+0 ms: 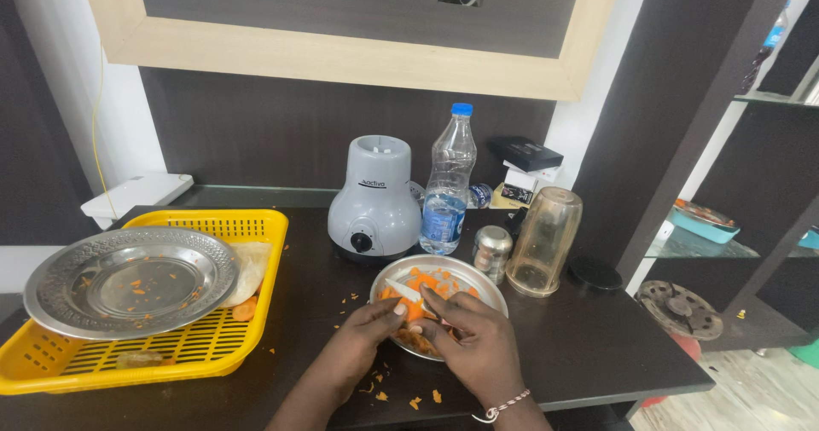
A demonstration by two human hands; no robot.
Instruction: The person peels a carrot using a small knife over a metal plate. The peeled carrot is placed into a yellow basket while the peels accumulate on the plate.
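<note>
A small steel plate (478, 276) with several orange carrot pieces sits on the dark table (597, 346). Both hands work over its near side. My left hand (363, 341) pinches a piece of carrot (413, 310) between thumb and fingers. My right hand (479, 341), with a bead bracelet on the wrist, grips a knife whose pale blade (405, 291) lies across the carrot. The knife's handle is hidden in my fist.
A yellow slotted tray (247, 226) at left carries a large steel plate (130, 282) and carrot scraps. Behind the small plate stand a grey blender base (375, 199), a water bottle (448, 184), a small steel cup (492, 252), an upturned blender jar (546, 242) and a black lid (595, 272). Carrot bits litter the table.
</note>
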